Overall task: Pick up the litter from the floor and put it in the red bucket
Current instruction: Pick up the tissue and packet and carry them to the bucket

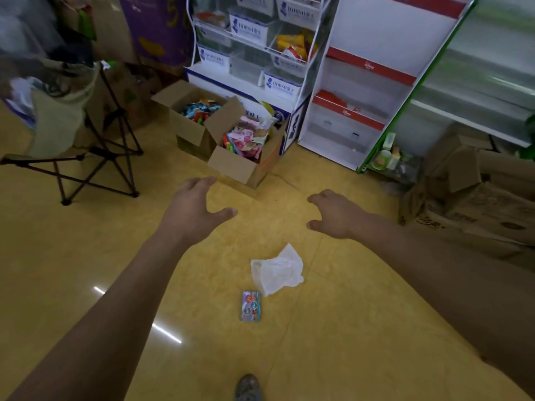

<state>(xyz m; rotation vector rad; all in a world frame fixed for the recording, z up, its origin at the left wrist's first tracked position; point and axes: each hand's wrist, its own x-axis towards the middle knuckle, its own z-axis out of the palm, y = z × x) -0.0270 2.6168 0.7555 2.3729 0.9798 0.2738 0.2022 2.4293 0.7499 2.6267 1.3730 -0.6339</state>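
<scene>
**Litter on the floor, both hands free**

My left hand (197, 209) and right hand (333, 217) hang over the yellow floor (86, 256), fingers loosely curved, holding nothing. Between my forearms lies a crumpled white tissue (278, 269). A small colourful packet (251, 306) lies just beside it, nearer my shoe (248, 387).

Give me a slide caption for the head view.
Left hand and right hand, both empty, near a white tissue and colourful packet on the floor.

Head-worn wide view; faces forward and down at floor (72, 241).
</scene>
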